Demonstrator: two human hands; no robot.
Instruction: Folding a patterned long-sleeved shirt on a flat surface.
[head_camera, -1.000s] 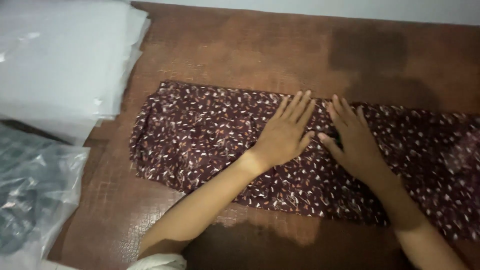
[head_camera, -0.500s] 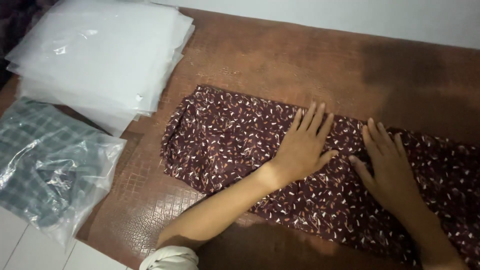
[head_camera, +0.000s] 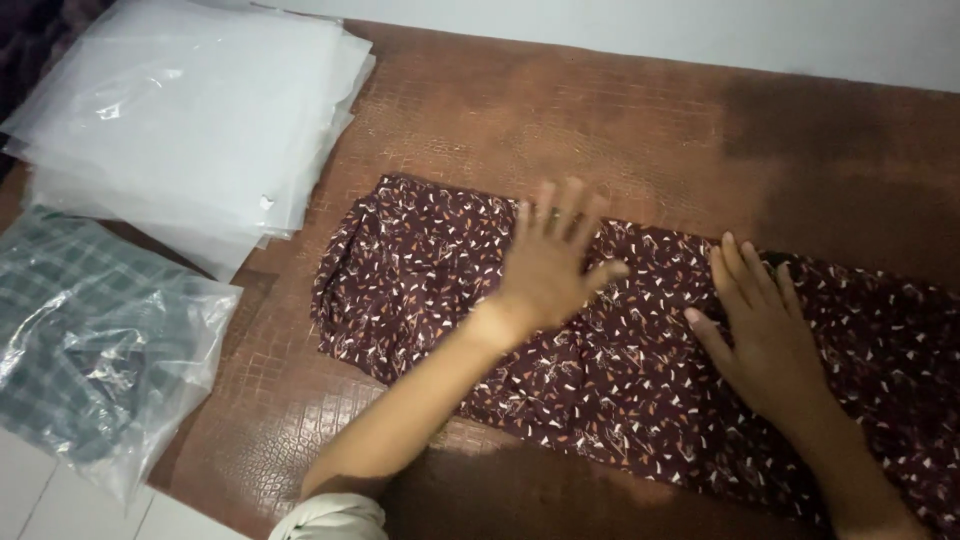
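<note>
Maroon printed cloth (head_camera: 640, 360) lies flat under both hands on the brown table (head_camera: 620, 130). Left hand (head_camera: 552, 262) and right hand (head_camera: 762, 325) are open, palms pressing it, gripping nothing. Looks like the smoothing step; next probably needs a pinch on the edge left of the left hand.

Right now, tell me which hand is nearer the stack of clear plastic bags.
Left. The left hand lies flat on the patterned cloth, closer to the stack of clear plastic bags. The right hand presses the cloth farther right.
</note>
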